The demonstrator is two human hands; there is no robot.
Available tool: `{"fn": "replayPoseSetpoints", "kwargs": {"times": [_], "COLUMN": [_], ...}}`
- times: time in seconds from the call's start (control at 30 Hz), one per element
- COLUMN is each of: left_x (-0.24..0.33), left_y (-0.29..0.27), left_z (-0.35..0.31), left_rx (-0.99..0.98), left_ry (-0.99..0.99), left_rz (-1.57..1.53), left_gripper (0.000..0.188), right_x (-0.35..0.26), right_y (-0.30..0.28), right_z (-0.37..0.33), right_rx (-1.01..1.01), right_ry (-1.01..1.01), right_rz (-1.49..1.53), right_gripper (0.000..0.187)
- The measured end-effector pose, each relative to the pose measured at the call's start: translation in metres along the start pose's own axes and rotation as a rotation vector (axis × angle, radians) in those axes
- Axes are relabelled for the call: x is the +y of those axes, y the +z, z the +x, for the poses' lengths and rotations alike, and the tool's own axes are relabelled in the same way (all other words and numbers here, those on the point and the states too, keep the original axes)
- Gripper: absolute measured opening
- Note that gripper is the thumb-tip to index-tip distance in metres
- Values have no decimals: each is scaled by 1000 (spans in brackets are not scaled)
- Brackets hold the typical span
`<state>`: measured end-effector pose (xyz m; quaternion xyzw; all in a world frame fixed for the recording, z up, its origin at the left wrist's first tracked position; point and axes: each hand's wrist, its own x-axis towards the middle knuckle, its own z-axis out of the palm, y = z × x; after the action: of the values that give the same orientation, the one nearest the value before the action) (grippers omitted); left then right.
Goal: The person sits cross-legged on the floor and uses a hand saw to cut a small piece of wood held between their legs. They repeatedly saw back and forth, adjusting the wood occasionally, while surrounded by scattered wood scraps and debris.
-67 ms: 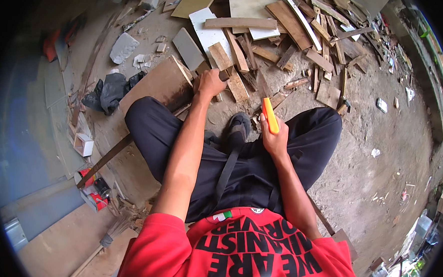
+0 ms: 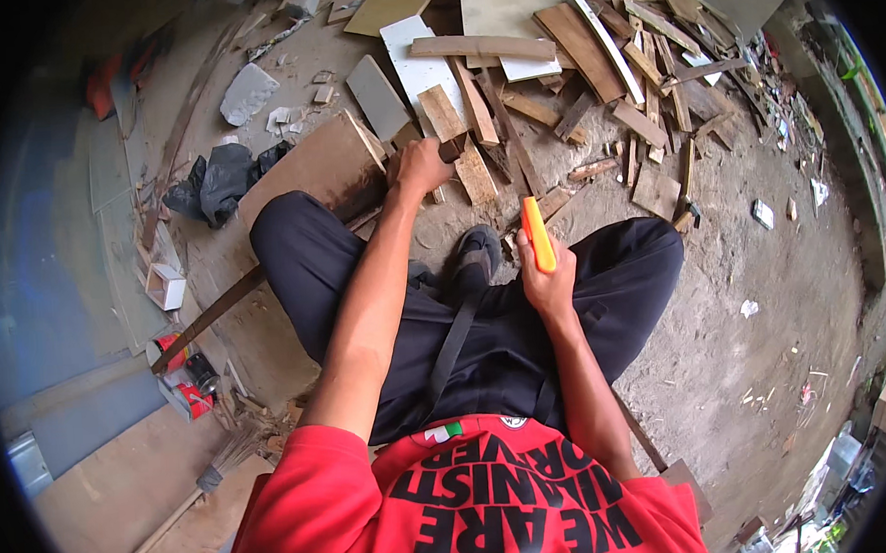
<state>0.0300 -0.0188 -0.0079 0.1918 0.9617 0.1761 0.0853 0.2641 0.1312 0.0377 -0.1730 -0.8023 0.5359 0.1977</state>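
My right hand is wrapped round the orange-and-yellow handle of a handsaw. The saw points away from me, between my knees; its thin blade is hard to tell from the wood behind it. Farther forward and to the left, my left hand is closed on a dark-ended piece of wood, mostly hidden by the fingers. Beside that hand, a brown wooden board with a dark, worn side leans near my left knee. A short, pale wood offcut lies just beyond my left hand.
Scrap planks and white boards are heaped ahead. At left are a black plastic bag, a stone chunk and red cans. My shoe stands between the hands. Rough concrete floor stretches right.
The saw has shifted slightly, its handle standing a little more upright and left, and its blade looks different against the wood. My left hand stays in place.
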Motion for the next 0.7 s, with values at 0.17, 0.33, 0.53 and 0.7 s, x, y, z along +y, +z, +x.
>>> {"fn": "replayPoseSetpoints", "kwargs": {"times": [0.17, 0.33, 0.53, 0.7], "left_x": [-12, -12, 8, -3], "left_y": [11, 13, -1, 7], "left_z": [7, 17, 10, 12], "left_rx": [-20, 21, -44, -22], "left_ry": [67, 42, 11, 50], "left_rz": [-7, -25, -13, 30], "left_gripper": [32, 28, 23, 20], "right_x": [-23, -30, -31, -45], "right_y": [9, 17, 14, 13], "right_z": [2, 14, 15, 8], "right_rx": [-84, -116, -186, -205], "right_ry": [-80, -69, -23, -49], "right_rz": [32, -8, -6, -26], "right_gripper": [25, 29, 28, 23]}}
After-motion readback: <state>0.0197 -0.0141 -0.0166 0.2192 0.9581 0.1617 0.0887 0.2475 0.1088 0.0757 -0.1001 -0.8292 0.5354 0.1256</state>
